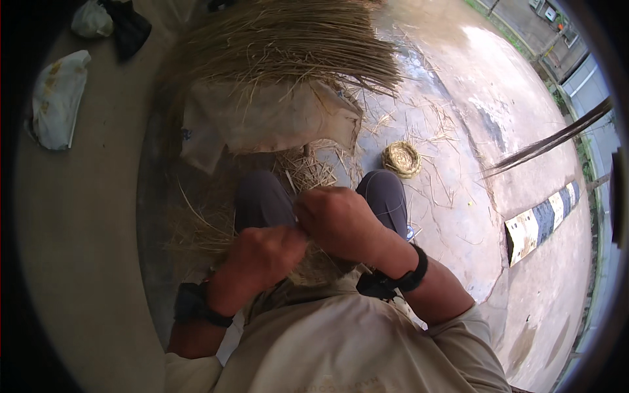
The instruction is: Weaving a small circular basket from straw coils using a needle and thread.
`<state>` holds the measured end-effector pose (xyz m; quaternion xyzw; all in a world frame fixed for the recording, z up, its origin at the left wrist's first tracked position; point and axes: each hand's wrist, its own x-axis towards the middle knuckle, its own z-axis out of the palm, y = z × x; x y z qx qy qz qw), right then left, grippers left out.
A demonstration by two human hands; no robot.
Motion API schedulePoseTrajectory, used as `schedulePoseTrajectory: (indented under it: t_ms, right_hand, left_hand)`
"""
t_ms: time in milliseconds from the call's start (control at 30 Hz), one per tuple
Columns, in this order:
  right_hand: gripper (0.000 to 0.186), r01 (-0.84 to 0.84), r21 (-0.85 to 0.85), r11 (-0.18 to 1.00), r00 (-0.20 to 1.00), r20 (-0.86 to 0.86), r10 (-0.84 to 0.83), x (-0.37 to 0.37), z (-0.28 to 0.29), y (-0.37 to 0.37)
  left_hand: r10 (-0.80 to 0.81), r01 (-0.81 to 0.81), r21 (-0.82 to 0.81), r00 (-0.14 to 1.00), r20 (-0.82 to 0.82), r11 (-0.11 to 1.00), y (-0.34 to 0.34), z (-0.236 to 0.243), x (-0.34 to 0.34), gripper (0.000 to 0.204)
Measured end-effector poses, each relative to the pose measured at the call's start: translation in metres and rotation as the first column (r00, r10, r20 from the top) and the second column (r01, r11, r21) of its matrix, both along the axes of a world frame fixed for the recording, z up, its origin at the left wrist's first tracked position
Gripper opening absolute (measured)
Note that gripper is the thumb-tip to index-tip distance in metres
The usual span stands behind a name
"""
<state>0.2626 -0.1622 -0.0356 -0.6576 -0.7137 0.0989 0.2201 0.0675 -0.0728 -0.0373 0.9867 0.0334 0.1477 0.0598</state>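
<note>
My left hand (pixel 267 254) and my right hand (pixel 335 215) meet above my lap, both with fingers curled closed. The right sits slightly farther out and higher, its wrist bent inward. Whatever the fingers pinch is hidden by the hands themselves. Just below them a straw-coloured piece (pixel 313 270) rests on my lap, partly covered and blurred, so its form is unclear. Beyond my right knee a small round woven straw basket (pixel 401 160) stands on the ground, its open top facing up.
A large bundle of dry straw (pixel 282 42) lies across a pale, worn sheet (pixel 268 121) in front of me. Loose stalks (pixel 308 171) litter the floor between my knees. White bags (pixel 60 98) lie far left. A black-and-white striped board (pixel 542 223) and a slanting pole (pixel 553 139) are at right.
</note>
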Motion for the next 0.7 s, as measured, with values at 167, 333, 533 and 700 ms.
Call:
schedulePoseTrajectory:
  t_ms: [167, 333, 533, 700]
  right_hand:
    - [0.021, 0.239, 0.070, 0.969, 0.853, -0.492, -0.174, 0.009, 0.019, 0.013]
    - [0.022, 0.107, 0.092, 0.990, 0.350, -0.936, 0.050, -0.007, 0.024, -0.007]
    - [0.022, 0.000, 0.176, 0.984, 0.803, -0.587, 0.105, 0.038, 0.069, -0.068]
    - [0.019, 0.262, -0.128, 0.956, 0.963, -0.021, -0.267, 0.107, 0.016, -0.121]
  left_hand:
    - [-0.013, 0.014, -0.038, 1.000, 0.026, 0.999, -0.002, 0.009, 0.000, 0.020]
    - [0.057, -0.058, -0.022, 0.996, -0.062, 0.998, 0.013, -0.001, -0.015, 0.023]
    - [0.381, -0.375, 0.069, 0.916, -0.125, 0.924, 0.073, 0.020, -0.072, 0.021]
    - [0.558, -0.535, 0.170, 0.818, -0.142, 0.828, 0.123, 0.041, -0.138, 0.018]
